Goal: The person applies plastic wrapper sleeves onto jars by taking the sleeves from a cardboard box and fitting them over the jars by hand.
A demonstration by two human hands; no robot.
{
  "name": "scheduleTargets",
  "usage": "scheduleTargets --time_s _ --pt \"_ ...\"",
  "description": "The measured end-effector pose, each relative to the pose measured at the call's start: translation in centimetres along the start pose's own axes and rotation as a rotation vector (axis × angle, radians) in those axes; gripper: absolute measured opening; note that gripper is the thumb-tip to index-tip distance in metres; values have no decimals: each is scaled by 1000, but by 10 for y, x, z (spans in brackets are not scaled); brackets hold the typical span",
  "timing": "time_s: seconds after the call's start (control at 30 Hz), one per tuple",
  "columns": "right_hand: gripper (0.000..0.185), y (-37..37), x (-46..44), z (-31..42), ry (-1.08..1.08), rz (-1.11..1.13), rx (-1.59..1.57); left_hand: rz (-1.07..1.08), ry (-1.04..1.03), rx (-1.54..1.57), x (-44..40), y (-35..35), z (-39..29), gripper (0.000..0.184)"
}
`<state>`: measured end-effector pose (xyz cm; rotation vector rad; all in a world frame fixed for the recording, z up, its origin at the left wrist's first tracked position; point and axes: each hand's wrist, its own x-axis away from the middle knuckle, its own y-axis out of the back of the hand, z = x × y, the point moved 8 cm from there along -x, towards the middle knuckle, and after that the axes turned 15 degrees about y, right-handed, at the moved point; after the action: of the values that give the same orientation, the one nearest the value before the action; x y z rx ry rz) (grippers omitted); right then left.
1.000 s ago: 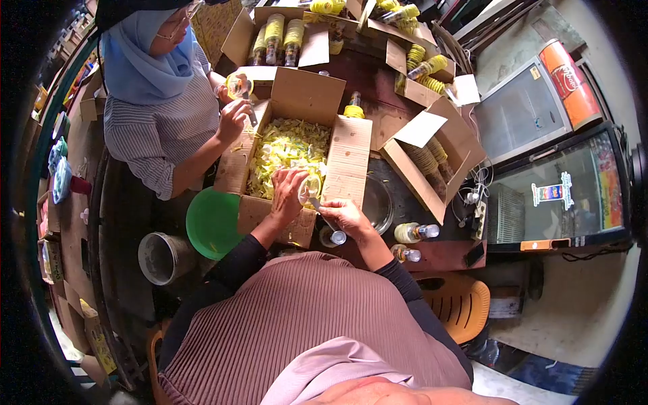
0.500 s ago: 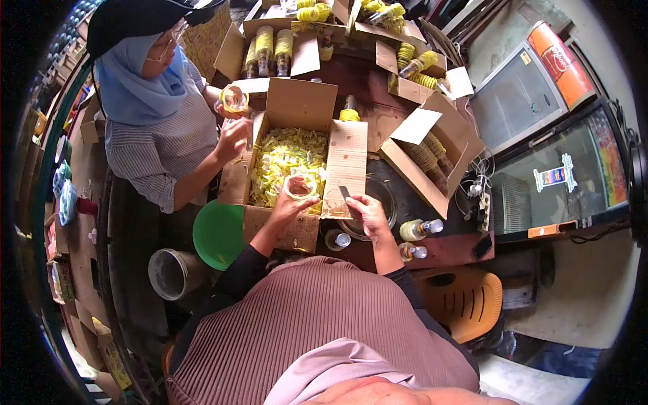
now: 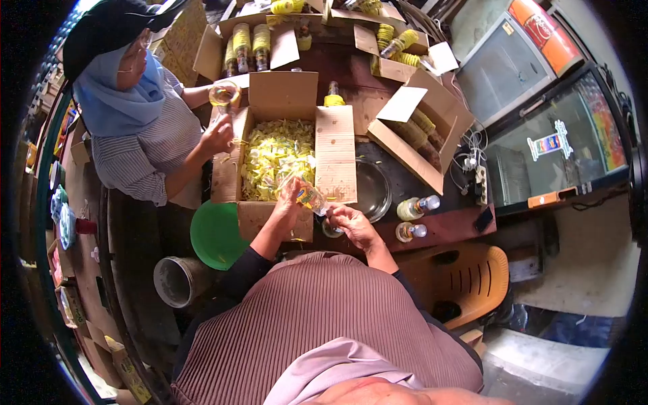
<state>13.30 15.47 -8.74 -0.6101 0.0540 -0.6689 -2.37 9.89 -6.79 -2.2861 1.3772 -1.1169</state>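
**Clear container held tilted between two hands**

Yellow scraps [image 3: 273, 145] lie in an open box [image 3: 335, 145]. At its five o'clock, the left hand [image 3: 287, 197] curls closed around a shiny, colourfully labelled clear container [image 3: 310, 198]; the right hand's [image 3: 352, 225] pinched fingers meet its four-o'clock end, their hold unclear.

Our left hand [image 3: 289, 200] grips a clear plastic container with a colorful label [image 3: 311, 199], our right hand [image 3: 354, 225] at its lower end, as a striped-shirted co-worker [image 3: 145, 138] holds a clear, yellow-banded container [image 3: 224, 96] at ten o'clock.

Orange panel lettering [image 3: 534, 25], fridge sticker [image 3: 550, 142] — illegible
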Motion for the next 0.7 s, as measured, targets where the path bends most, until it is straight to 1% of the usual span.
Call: scheduleTargets --time_s 0.03,0.07,0.1,0.13,0.17,0.2,0.23,0.27,0.3,0.33,0.43,0.47,0.5,0.53,0.6,0.63,0.67,0.7 --pt "10 0 4 -4 0 10 -16 -8 -8 -9 -2 1 5 49" --pt "10 1 7 -11 -49 41 -72 -15 -15 -17 -2 2 9 49" --pt "9 -6 10 -6 -46 -5 -78 24 -4 -43 0 -4 11 51" --pt "9 -12 13 1 -44 -50 -85 34 13 -46 -2 -1 18 51" --pt "7 -13 14 0 -43 -17 -141 49 53 -79 -2 -4 22 52" --pt "7 -9 17 -2 -42 -33 -143 62 92 -112 0 -8 26 53" --pt "7 -4 19 1 27 -53 -116 185 153 -124 7 -16 32 55" --pt "7 0 20 6 93 -71 -88 190 162 -123 6 -18 38 55" --pt "11 6 21 9 113 -90 21 94 185 -168 5 -12 46 55" --pt "11 9 24 10 111 -97 20 -3 207 -213 5 -4 51 54" --pt "14 11 33 26 213 -75 46 86 264 -206 8 -9 65 57" --pt "14 11 38 31 210 -80 47 126 282 -218 11 -17 65 58" --pt "15 13 43 37 205 -88 87 80 321 -204 19 -22 64 55" --pt "15 14 48 43 199 -95 128 82 326 -198 20 -23 66 55" --pt "14 17 58 62 234 -102 230 250 292 -360 27 -40 65 51" --pt "14 20 65 76 258 -137 305 334 233 -350 31 -49 58 53" --pt "13 25 72 90 282 -172 380 335 235 -343 29 -46 59 53" --pt "13 36 80 102 326 -192 480 290 228 -443 26 -37 61 54"
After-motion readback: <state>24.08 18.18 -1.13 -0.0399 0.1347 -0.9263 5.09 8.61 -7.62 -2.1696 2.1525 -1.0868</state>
